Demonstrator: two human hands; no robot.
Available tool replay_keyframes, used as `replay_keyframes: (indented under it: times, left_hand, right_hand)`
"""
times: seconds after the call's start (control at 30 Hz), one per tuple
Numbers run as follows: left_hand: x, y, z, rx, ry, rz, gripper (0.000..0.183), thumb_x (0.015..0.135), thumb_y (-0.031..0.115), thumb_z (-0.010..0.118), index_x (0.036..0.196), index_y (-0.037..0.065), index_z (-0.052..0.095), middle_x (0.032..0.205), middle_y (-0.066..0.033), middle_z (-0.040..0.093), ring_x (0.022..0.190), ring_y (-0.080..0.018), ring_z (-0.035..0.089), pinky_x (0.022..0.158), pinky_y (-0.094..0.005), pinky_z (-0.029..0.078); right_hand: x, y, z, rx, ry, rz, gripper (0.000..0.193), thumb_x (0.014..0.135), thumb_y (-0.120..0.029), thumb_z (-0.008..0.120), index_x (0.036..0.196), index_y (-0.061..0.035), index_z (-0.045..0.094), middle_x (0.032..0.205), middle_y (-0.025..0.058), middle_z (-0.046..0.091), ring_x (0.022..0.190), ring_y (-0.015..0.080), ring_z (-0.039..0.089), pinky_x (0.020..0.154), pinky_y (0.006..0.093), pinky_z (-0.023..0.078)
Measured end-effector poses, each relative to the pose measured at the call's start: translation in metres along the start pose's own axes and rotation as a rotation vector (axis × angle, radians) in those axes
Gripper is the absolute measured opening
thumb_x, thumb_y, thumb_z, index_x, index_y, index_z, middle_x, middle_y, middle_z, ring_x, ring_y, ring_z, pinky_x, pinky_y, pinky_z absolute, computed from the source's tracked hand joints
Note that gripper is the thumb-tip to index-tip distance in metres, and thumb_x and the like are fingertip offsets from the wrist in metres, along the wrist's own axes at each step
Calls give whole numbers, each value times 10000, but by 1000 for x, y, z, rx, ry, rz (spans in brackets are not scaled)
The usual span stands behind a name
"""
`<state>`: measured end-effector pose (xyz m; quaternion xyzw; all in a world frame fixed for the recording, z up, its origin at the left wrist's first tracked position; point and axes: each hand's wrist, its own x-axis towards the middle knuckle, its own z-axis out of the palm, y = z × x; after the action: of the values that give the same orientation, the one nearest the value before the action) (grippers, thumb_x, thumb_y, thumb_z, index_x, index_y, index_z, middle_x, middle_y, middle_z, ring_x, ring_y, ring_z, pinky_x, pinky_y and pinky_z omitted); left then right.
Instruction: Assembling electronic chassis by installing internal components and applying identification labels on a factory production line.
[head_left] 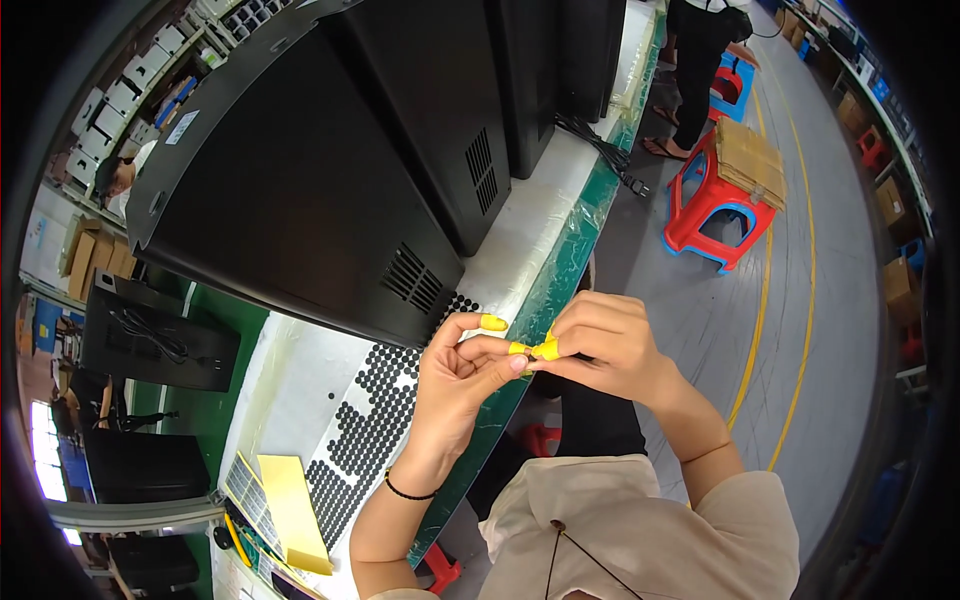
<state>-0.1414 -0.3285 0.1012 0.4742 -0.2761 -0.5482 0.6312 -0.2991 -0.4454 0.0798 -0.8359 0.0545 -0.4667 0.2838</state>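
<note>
My left hand and my right hand meet fingertip to fingertip above the green edge of the bench. Yellow finger cots cover several fingertips. On the left, one covered finger is raised while another presses toward the thumb. The right fingers are pinched together against the left fingertips; anything between them is too small or hidden to make out. Just beyond my left hand stands a large black cabinet with a slotted vent. Rows of round black pads lie on the white bench surface beside my left wrist.
More black cabinets line the bench, with a black power cord by them. Yellow sheets lie at lower left. Red and blue stools, one topped with cardboard, and a standing person are at right.
</note>
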Motion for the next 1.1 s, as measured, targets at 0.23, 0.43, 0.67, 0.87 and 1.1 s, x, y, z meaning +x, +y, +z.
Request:
replay_keyframes:
  times: [0.23, 0.43, 0.67, 0.87, 1.1]
  left_hand:
    - [13, 1, 3, 25, 32, 19, 378, 786, -68, 697, 1081, 23, 481, 848, -76, 664, 822, -126, 640, 806, -251, 488]
    - [29, 31, 36, 380, -16, 365, 300, 796, -75, 685, 1038, 15, 532, 864, -64, 651, 816, -123, 636, 779, -249, 503]
    - [96, 156, 105, 1827, 283, 1652, 285, 718, -93, 587, 982, 12, 586, 818, -98, 595, 764, -290, 563, 707, -334, 492]
    - [149, 187, 107, 2331, 544, 1513, 254, 704, -93, 600, 918, 32, 541, 890, -102, 603, 894, -287, 571, 768, -364, 517]
    - [169, 189, 104, 2249, 663, 1604, 290, 748, -80, 583, 1015, 33, 585, 903, -105, 614, 877, -297, 582, 754, -341, 515]
  right_hand:
    - [3, 2, -3, -177, 34, -82, 188, 647, -101, 812, 722, -43, 649, 729, 58, 623, 617, 201, 616, 514, 282, 475]
    - [11, 13, -16, -95, 256, -53, 171, 660, -4, 779, 780, -18, 658, 754, 94, 641, 640, 210, 623, 542, 274, 480]
    - [12, 104, -20, -225, 281, 328, 154, 755, -76, 745, 851, 7, 657, 826, 85, 647, 720, 208, 628, 664, 268, 483]
    - [27, 146, 6, -172, 169, 465, 187, 807, -209, 699, 867, -34, 675, 840, 79, 653, 750, 243, 641, 668, 305, 499]
    - [33, 180, 8, -263, -4, 325, 176, 789, -228, 680, 847, -62, 684, 826, 65, 652, 738, 267, 634, 646, 348, 500]
